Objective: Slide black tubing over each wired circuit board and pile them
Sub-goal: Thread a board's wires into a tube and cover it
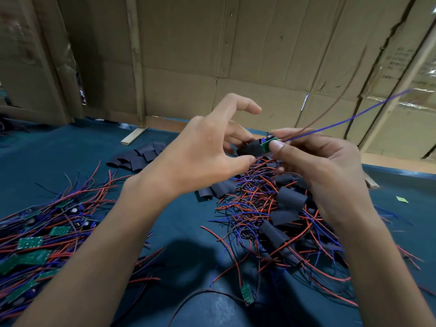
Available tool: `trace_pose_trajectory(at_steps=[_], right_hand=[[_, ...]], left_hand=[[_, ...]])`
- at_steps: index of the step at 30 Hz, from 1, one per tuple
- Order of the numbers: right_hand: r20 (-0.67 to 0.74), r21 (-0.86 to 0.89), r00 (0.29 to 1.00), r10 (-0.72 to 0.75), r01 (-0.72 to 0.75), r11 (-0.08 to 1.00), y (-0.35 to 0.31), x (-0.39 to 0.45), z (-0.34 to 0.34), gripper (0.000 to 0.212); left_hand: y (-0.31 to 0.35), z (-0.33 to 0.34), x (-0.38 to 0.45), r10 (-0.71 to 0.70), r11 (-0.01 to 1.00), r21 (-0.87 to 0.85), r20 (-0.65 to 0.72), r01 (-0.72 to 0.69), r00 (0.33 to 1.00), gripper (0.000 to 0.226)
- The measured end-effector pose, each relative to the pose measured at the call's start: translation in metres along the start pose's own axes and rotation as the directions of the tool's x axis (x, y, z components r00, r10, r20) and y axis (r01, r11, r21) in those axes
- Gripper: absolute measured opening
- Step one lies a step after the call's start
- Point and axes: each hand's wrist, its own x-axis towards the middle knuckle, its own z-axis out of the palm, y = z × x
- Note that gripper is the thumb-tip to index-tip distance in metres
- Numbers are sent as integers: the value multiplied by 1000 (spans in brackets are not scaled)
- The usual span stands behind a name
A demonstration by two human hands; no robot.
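Note:
My right hand [325, 166] pinches a small green circuit board [267, 144] between thumb and index finger. The board's blue and brown wires [349, 118] trail up to the right. A piece of black tubing [250, 148] sits against the board's left end. My left hand [205, 147] holds this tubing between thumb and lower fingers, with the index finger raised clear. A pile of tubed boards [285, 208] with red and blue wires lies under my right hand. Bare wired boards [35, 246] lie at the lower left.
Loose black tubing pieces lie in a row [139, 156] and in a smaller group [217, 190] on the blue table [179, 223]. One bare board [247, 294] lies near the front edge. Cardboard walls [259, 55] and a wood strip [132, 137] close the back.

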Motion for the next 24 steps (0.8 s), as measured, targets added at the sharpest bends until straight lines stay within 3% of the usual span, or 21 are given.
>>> trace_pose_trajectory(at_steps=[13,21,24], right_hand=[[144,-154,984,-100,123,980,-13,-7,-9,16],[131,-18,985,115,-113,993,-2,0,-6,17],[2,41,984,180,-180,983,-3,3,-18,16]], left_hand=[[-9,-1,-2,-17,948,-316,54,33,998,60],[-30,19,4,-75,927,-366,28,80,997,63],[-58,29,5,-142,935,-332,-41,120,989,57]])
